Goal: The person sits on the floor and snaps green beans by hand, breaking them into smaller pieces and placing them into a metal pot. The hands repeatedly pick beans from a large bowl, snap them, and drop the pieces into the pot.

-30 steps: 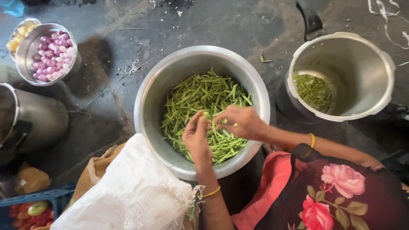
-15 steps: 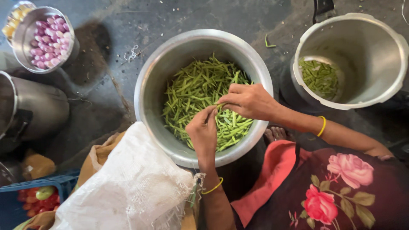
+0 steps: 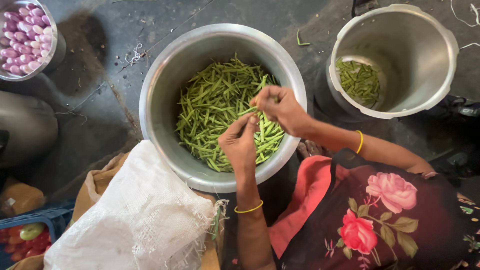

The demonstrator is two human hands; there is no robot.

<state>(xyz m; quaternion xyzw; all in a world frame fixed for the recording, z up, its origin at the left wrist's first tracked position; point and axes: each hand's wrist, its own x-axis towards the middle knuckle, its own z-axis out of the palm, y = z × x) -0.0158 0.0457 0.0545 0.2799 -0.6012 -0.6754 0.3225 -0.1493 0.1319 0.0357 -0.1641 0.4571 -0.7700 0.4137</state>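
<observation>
Both hands are over the big steel bowl (image 3: 165, 75) at centre frame, working the heap of green beans (image 3: 215, 105) that fills it. The left hand (image 3: 240, 142), at about five o'clock in the bowl, has its fingertips pinched shut on a bean (image 3: 248, 111). The right hand (image 3: 280, 107), at three o'clock by the rim, is closed too, pinching what looks like the other end of that bean; the two sets of fingertips nearly meet. Each wrist wears a thin yellow bangle (image 3: 248, 208).

Over at two o'clock stands a steel pot (image 3: 425, 60), just beside the bowl, with a small pile of cut beans (image 3: 359, 80) at its bottom. At seven o'clock a white woven sack (image 3: 135, 220) lies against the bowl's rim. At ten o'clock, well apart, a small bowl of pink onions (image 3: 22, 35).
</observation>
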